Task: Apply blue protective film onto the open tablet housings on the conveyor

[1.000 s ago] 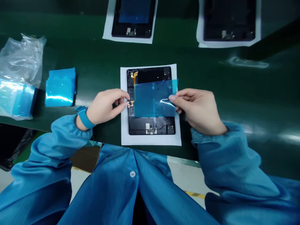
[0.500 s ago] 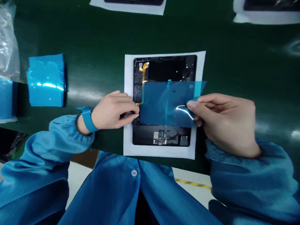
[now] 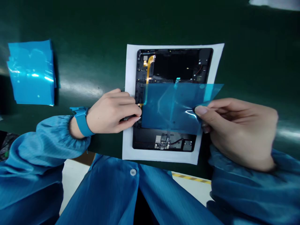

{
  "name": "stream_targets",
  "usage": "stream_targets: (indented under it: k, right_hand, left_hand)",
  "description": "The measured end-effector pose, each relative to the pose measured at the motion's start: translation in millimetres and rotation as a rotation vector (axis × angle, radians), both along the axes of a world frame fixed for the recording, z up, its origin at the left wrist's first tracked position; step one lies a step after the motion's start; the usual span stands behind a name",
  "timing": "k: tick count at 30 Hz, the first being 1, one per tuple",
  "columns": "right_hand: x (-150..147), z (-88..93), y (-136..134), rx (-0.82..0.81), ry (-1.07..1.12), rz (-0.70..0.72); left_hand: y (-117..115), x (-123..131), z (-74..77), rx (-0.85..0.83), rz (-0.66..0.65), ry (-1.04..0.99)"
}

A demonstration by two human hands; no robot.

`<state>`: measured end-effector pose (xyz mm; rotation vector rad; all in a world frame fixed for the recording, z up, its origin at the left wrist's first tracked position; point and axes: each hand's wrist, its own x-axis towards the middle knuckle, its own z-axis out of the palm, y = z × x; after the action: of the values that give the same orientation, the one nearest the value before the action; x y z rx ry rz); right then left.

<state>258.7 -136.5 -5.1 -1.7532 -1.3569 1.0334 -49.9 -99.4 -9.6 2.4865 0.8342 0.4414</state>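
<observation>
A sheet of see-through blue plastic film [image 3: 164,106] spans the middle of an opened black tablet [image 3: 150,137], whose inner parts show. The thumb and index finger of my left hand [image 3: 114,111] are pinched at the film's left edge, over the tablet's left side. At the opposite end, my right hand [image 3: 241,128] pinches the film's right side between thumb and fingers, and the film bends and shines there. An orange flex cable [image 3: 148,73] runs down the tablet's upper left. Beneath the tablet lies a white sheet [image 3: 161,157].
A stack of blue films [image 3: 32,81] lies at the left on the dark green table [image 3: 93,31]. Part of another white sheet [image 3: 276,3] shows at the top right. The table's front edge runs close to my body.
The view has shifted and come closer, so the tablet looks larger and the film stack sits farther left. Both hands keep their pinch on the film, which still lies across the tablet's middle.
</observation>
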Motion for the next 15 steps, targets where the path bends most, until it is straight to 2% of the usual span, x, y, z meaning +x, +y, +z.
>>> stream_targets:
  k: [6, 15]
  right_hand:
    - [1.1, -0.8, -0.8, 0.019, -0.021, 0.001]
    - [0.3, 0.5, -0.3, 0.036, -0.039, 0.022]
  left_hand:
    - [0.6, 0.4, 0.6, 0.059, -0.02, -0.05]
    - [0.3, 1.1, 2.6, -0.093, 0.015, 0.051]
